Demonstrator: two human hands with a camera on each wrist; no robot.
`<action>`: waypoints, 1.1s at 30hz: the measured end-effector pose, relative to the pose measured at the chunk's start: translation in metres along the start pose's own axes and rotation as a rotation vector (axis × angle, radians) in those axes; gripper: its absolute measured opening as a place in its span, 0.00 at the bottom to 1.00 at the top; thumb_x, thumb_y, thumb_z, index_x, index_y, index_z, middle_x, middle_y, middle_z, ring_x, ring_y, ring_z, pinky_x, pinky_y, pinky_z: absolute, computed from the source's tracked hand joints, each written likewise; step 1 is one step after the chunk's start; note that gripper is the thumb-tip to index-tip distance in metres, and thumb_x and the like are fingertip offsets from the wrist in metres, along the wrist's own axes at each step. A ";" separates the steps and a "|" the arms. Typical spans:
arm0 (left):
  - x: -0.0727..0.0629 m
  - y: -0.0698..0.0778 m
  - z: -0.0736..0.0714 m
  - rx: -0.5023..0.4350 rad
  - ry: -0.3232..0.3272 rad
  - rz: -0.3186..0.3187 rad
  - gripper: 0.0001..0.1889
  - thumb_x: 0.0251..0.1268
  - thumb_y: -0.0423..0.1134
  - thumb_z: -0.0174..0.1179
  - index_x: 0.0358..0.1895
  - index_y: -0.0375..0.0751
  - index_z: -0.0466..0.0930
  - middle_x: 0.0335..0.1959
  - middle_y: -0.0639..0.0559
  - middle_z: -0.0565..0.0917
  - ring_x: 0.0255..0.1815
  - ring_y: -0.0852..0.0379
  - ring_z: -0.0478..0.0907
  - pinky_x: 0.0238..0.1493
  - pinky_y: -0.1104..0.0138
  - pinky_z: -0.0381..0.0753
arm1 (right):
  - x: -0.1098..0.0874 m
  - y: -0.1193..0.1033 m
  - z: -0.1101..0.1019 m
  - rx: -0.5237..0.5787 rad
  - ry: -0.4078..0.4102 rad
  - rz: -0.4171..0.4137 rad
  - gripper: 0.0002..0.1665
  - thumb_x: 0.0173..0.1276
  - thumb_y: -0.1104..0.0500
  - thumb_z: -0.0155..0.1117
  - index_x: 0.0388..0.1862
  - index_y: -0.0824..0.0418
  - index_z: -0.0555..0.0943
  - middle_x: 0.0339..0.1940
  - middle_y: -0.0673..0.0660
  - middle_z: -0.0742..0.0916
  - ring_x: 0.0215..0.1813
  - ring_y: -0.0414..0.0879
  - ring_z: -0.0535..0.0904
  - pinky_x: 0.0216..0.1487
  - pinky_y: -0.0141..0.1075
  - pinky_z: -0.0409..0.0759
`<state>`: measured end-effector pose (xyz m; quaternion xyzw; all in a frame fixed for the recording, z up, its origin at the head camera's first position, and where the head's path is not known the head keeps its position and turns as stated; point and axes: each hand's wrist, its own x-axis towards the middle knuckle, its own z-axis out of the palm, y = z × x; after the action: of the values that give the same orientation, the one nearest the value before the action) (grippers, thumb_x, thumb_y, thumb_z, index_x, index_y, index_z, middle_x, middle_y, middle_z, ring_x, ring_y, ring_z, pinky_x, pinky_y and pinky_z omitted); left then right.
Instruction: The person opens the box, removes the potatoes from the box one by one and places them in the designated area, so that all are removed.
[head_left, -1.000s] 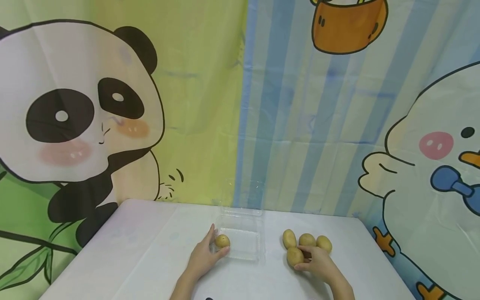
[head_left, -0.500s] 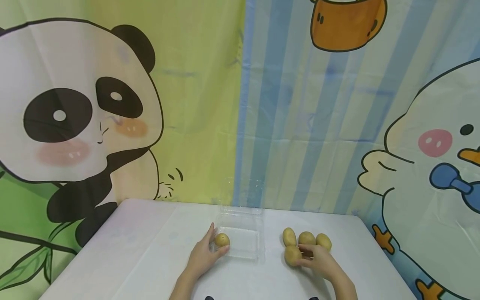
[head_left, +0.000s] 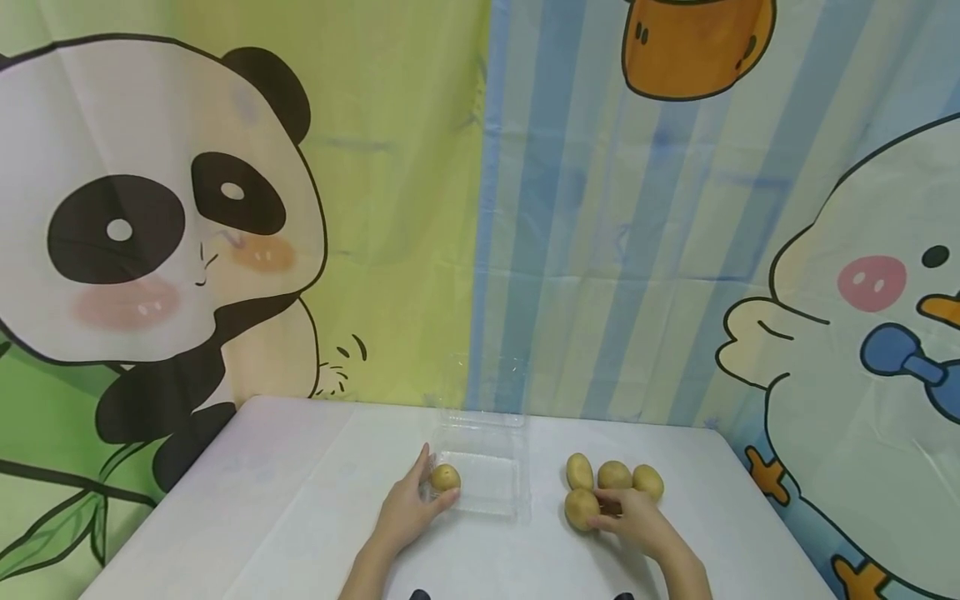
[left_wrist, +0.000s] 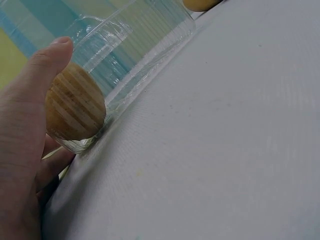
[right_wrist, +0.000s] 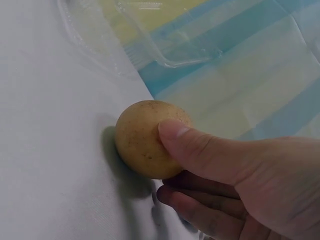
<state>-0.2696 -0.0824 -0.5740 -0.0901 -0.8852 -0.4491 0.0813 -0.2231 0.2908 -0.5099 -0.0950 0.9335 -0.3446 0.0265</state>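
Note:
A clear plastic box [head_left: 487,482] stands in the middle of the table with its hinged lid raised at the back. One potato [head_left: 446,477] lies at its left side, seen through the ribbed wall in the left wrist view. My left hand [head_left: 408,510] grips the box's near left corner, thumb at the rim and fingers outside the wall. To the right of the box, my right hand [head_left: 637,521] pinches a round potato [right_wrist: 147,137] between thumb and fingers. Just behind it sit three more potatoes: an oblong one [head_left: 579,472], a rounder one [head_left: 615,475] and another [head_left: 648,482].
A white cloth covers the table [head_left: 285,492]. Behind it hangs a printed curtain [head_left: 405,208] with a panda on the left and a white bird on the right. The upright transparent lid [head_left: 487,392] stands close to the curtain.
The potato pinched by my right hand has shifted slightly left, toward the box. My left hand, the box and the other potatoes have stayed where they were.

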 end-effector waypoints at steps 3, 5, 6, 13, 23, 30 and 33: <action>0.000 0.000 0.000 -0.004 0.002 -0.009 0.52 0.52 0.66 0.63 0.76 0.46 0.49 0.68 0.46 0.70 0.68 0.40 0.67 0.67 0.41 0.62 | 0.001 -0.003 0.001 -0.001 -0.004 -0.001 0.39 0.53 0.45 0.72 0.56 0.71 0.77 0.47 0.63 0.87 0.47 0.55 0.85 0.48 0.46 0.82; 0.001 -0.001 0.001 -0.003 0.004 -0.015 0.52 0.52 0.66 0.63 0.76 0.47 0.49 0.68 0.46 0.70 0.69 0.41 0.67 0.67 0.42 0.62 | 0.001 -0.005 0.001 -0.015 -0.004 -0.003 0.39 0.53 0.45 0.72 0.56 0.71 0.77 0.46 0.63 0.87 0.47 0.54 0.85 0.48 0.47 0.82; 0.001 -0.002 0.001 -0.009 0.005 -0.017 0.52 0.51 0.66 0.63 0.76 0.47 0.49 0.68 0.46 0.70 0.68 0.40 0.67 0.67 0.41 0.62 | 0.001 -0.005 0.002 -0.019 -0.001 0.000 0.39 0.53 0.46 0.72 0.56 0.71 0.77 0.46 0.62 0.87 0.46 0.54 0.85 0.48 0.47 0.82; 0.000 -0.001 0.008 -0.039 -0.013 -0.023 0.52 0.51 0.67 0.62 0.76 0.49 0.49 0.68 0.47 0.70 0.68 0.41 0.67 0.66 0.41 0.63 | -0.005 -0.006 0.002 -0.051 -0.002 0.035 0.39 0.56 0.45 0.70 0.59 0.70 0.76 0.45 0.59 0.88 0.44 0.49 0.84 0.47 0.46 0.82; -0.005 -0.002 0.004 -0.008 -0.004 -0.033 0.52 0.52 0.67 0.61 0.76 0.47 0.49 0.68 0.46 0.70 0.69 0.40 0.66 0.67 0.42 0.63 | -0.006 -0.019 0.009 -0.035 0.020 0.057 0.40 0.59 0.45 0.67 0.59 0.74 0.73 0.45 0.59 0.87 0.46 0.50 0.82 0.48 0.47 0.82; -0.004 0.000 0.000 -0.009 -0.005 -0.023 0.52 0.52 0.66 0.62 0.76 0.46 0.49 0.68 0.47 0.70 0.69 0.41 0.67 0.67 0.42 0.62 | -0.006 -0.031 0.008 -0.079 0.076 0.080 0.36 0.59 0.45 0.68 0.58 0.69 0.77 0.48 0.63 0.86 0.47 0.56 0.82 0.47 0.50 0.81; -0.001 0.001 0.000 -0.005 -0.013 -0.021 0.52 0.52 0.67 0.61 0.76 0.47 0.48 0.69 0.48 0.70 0.69 0.42 0.67 0.68 0.43 0.62 | -0.006 -0.042 0.005 -0.090 0.114 0.051 0.34 0.60 0.48 0.68 0.57 0.69 0.77 0.52 0.65 0.85 0.49 0.58 0.82 0.48 0.50 0.81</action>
<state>-0.2681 -0.0824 -0.5733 -0.0839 -0.8855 -0.4514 0.0709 -0.2103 0.2572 -0.4867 -0.0525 0.9502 -0.3064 -0.0223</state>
